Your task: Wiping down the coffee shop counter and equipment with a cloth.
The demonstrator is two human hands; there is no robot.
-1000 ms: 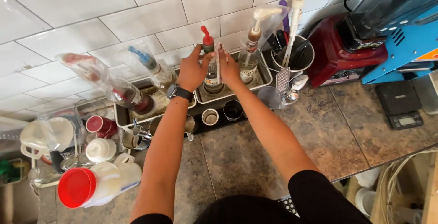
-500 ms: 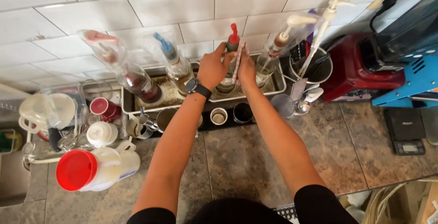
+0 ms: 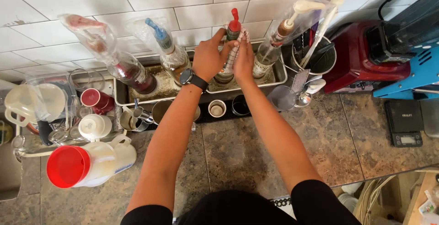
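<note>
A syrup bottle with a red pump top (image 3: 234,25) stands in a metal tray (image 3: 279,74) against the tiled wall. My left hand (image 3: 209,56), with a black watch at the wrist, grips its upper part from the left. Opposite it, my right hand (image 3: 243,60) presses a striped cloth (image 3: 239,42) against the bottle's right side. Two more pump bottles, one with a blue top (image 3: 165,51) and one with a cream top (image 3: 280,35), stand in the tray on either side, both wrapped in clear plastic.
A red blender (image 3: 366,55) and a blue stand (image 3: 411,76) sit at the right, with a small black scale (image 3: 404,122) below them. A white jug with a red lid (image 3: 87,161) lies at the left among cups and glassware. Small metal cups (image 3: 217,108) line the tray's front.
The view has shifted, so the counter sits lower and more to the right in frame. Both hands stay on the red-topped bottle, and the cloth has moved up along its side.
</note>
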